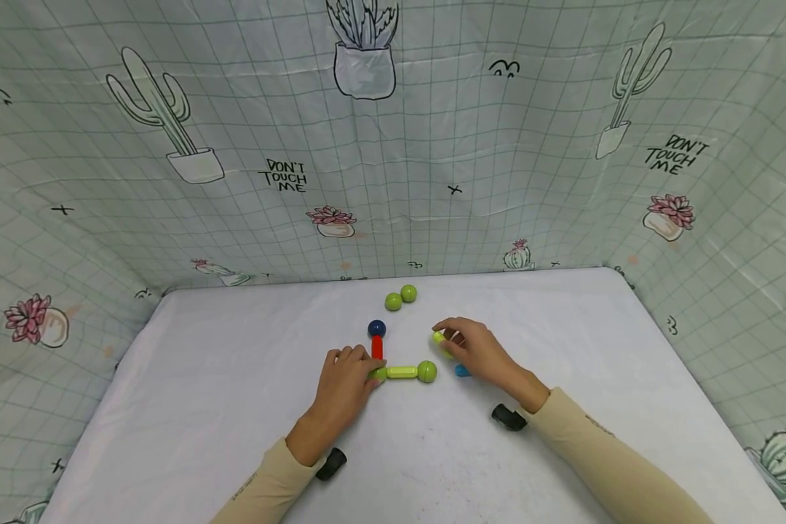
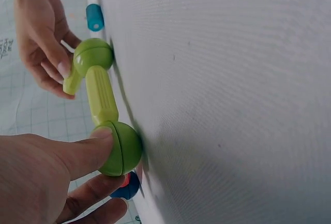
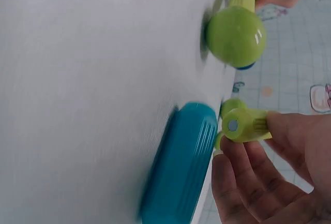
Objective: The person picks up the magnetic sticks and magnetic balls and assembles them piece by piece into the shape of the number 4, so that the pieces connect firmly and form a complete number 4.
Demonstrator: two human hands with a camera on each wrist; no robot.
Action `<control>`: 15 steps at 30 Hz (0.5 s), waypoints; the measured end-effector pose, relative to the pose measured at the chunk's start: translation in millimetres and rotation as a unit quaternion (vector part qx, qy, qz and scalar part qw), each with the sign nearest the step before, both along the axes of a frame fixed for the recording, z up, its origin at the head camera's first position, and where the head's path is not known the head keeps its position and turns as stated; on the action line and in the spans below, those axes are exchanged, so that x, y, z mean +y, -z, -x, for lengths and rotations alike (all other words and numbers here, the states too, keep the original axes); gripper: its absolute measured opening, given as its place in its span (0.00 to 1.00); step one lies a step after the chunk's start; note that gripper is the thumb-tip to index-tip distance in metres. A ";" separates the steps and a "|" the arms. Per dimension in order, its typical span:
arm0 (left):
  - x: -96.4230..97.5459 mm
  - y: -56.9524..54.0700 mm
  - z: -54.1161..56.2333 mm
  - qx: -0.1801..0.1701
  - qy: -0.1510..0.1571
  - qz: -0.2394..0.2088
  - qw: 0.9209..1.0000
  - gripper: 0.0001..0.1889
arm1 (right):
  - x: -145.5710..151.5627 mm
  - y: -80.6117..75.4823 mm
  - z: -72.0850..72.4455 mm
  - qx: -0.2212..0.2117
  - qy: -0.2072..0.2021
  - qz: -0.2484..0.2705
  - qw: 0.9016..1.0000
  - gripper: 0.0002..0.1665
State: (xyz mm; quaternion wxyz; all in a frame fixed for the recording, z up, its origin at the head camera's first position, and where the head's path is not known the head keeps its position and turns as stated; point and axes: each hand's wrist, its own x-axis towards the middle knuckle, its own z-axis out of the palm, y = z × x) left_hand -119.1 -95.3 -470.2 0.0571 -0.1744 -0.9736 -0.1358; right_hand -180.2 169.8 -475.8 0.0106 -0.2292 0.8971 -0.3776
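My left hand pinches a green ball between thumb and fingers, low over the white table. From that ball a yellow-green rod runs right to another green ball. A red rod extends away from the held ball to a navy ball. Raised above the table, my right hand holds a loose yellow-green rod by thumb and fingertips; a grey round spot marks its end. Below this hand lies a blue rod, partly hidden by it in the head view.
Two loose green balls, a nearer one and a farther one, sit toward the back of the white-covered table. A cactus-print cloth hangs behind and at both sides. Black devices are at both wrists.
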 end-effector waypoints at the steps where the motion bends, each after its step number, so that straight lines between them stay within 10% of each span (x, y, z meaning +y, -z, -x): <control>1: -0.2 0.1 0.1 0.001 0.000 0.000 1.000 0.16 | -1.0 0.2 0.7 -0.006 0.002 0.005 1.000 0.16; 15: -0.6 0.4 -0.2 0.000 0.000 -0.006 1.000 0.16 | -14.8 7.3 12.5 -0.053 0.037 0.055 0.996 0.13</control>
